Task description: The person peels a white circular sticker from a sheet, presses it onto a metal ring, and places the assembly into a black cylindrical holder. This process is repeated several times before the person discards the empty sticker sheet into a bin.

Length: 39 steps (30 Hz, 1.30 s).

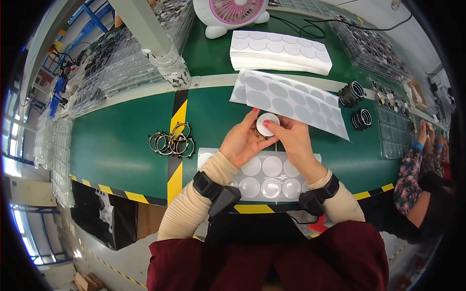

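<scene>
At the middle of the green bench, my left hand (241,144) cups a small round part topped with a white disc (265,127). A bit of dark metallic rim shows beside the disc, but my fingers hide most of the part. My right hand (295,141) closes on it from the other side, its thumb lying on the white face. Below my wrists lies a clear sheet of white round stickers (272,166). Just beyond my fingers are sheets with grey circles (295,100), overlapping at an angle. Several loose metal rings (171,143) are heaped to the left.
Two stacks of black rings (361,119) stand right of the sheets. A thick pile of white sheets (279,62) and a pink-and-white fan (233,13) are farther back. Clear parts trays (371,48) line the right. A post (145,29) rises at left; a co-worker's arm (410,169) is at right.
</scene>
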Available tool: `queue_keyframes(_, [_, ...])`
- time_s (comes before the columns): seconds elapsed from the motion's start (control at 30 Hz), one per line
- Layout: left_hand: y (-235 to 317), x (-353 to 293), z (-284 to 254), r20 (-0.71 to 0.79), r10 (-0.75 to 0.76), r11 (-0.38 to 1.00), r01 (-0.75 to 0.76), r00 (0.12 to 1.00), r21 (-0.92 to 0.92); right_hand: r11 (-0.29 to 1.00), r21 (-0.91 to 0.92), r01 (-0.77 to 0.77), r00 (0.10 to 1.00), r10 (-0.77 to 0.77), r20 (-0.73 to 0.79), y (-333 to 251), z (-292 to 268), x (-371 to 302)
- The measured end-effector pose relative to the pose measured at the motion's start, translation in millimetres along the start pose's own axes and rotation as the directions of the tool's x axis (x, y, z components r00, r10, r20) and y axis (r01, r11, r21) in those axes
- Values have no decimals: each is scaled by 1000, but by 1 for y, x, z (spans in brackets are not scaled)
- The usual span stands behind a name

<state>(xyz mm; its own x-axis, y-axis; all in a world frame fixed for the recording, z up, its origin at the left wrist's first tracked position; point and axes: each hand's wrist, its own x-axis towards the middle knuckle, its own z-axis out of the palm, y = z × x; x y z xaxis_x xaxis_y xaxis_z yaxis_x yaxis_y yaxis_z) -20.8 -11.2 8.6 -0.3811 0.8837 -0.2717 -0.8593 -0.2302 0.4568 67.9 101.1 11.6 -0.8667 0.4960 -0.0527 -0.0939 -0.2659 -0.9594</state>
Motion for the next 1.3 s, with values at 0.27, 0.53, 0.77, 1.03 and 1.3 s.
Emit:
queue_keyframes(0.27, [3, 0, 2, 5, 8, 1000, -8, 1000, 13, 1000, -5, 3, 1000, -3, 4, -2, 2, 2])
queue_keyframes(0.53, [3, 0, 4, -20, -3, 1000, 4, 1000, 31, 1000, 7, -24, 999, 24, 35, -5, -2, 4])
queue_keyframes(0.77, [3, -1, 7, -28, -11, 999, 13, 1000, 43, 997, 52, -64, 998, 62, 33, -11, -1, 2])
queue_keyframes(1.03, [2, 0, 8, -26, -13, 999, 14, 1000, 32, 993, -47, -110, 994, 111, 20, -7, -6, 8])
queue_keyframes(1.3, [2, 0, 4, -32, -24, 999, 25, 999, 26, 998, -35, -48, 998, 49, 30, -3, -3, 5])
